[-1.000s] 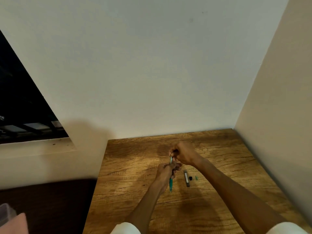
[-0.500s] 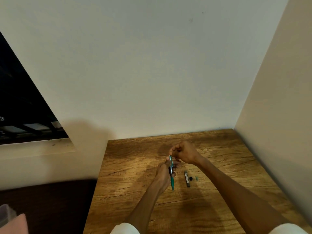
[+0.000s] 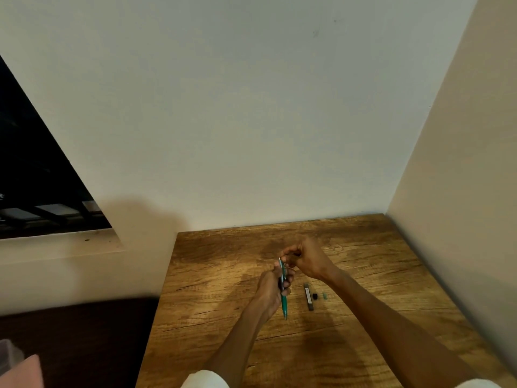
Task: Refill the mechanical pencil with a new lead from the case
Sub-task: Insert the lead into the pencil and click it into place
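Mechanical pencil (image 3: pixel 283 292), green, held tip-down above the wooden tabletop (image 3: pixel 212 275) in the closed grip of the left hand (image 3: pixel 270 287). Right hand (image 3: pixel 306 260) pinches at its upper end; any lead is too small to see. Lead case (image 3: pixel 307 296) and two small caps (image 3: pixel 315 296) lie just right.

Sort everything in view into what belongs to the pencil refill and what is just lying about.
Belongs to the job:
- slim green mechanical pencil, in the left hand
- right hand, pinching at its top end
- dark slim lead case
- small black cap
- small green cap

Just there:
- pink object, bottom left
- wooden table
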A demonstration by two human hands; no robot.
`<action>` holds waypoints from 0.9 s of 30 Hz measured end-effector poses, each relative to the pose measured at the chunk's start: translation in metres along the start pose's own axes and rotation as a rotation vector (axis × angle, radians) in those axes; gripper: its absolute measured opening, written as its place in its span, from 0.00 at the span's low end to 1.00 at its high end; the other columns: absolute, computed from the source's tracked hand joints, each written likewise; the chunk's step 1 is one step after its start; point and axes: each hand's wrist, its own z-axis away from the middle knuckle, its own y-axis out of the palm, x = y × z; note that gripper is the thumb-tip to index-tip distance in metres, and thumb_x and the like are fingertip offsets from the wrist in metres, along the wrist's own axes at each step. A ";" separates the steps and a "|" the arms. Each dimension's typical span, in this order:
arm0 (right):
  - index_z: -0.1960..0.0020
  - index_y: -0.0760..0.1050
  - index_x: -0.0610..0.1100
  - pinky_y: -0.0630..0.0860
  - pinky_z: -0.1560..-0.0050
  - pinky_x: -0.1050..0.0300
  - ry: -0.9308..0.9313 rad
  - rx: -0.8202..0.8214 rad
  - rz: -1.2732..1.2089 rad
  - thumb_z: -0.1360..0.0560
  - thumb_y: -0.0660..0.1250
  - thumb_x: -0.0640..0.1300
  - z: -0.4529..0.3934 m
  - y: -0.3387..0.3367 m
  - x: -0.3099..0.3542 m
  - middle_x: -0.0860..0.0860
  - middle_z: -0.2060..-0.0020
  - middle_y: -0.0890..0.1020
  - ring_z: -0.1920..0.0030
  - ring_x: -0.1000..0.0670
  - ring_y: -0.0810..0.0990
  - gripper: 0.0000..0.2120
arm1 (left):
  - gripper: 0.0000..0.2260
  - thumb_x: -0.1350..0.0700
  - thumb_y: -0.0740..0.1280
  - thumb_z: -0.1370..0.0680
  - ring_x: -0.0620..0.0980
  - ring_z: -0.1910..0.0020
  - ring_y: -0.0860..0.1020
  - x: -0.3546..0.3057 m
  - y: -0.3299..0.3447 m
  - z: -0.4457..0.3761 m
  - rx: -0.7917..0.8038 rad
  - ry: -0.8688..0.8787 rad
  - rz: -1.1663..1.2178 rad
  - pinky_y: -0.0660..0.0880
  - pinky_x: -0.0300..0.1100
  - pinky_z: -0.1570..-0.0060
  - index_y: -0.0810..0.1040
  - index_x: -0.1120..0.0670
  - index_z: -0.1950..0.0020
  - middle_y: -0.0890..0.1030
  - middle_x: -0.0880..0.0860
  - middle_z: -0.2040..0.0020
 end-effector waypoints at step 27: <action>0.50 0.83 0.39 0.79 0.56 0.69 -0.007 -0.022 -0.090 0.25 0.67 0.32 0.004 0.008 -0.010 0.49 0.57 0.86 0.58 0.60 0.83 0.08 | 0.21 0.52 0.49 0.16 0.42 0.76 0.67 0.000 0.001 -0.006 -0.025 0.041 -0.056 0.62 0.35 0.76 0.76 0.60 0.57 0.74 0.51 0.70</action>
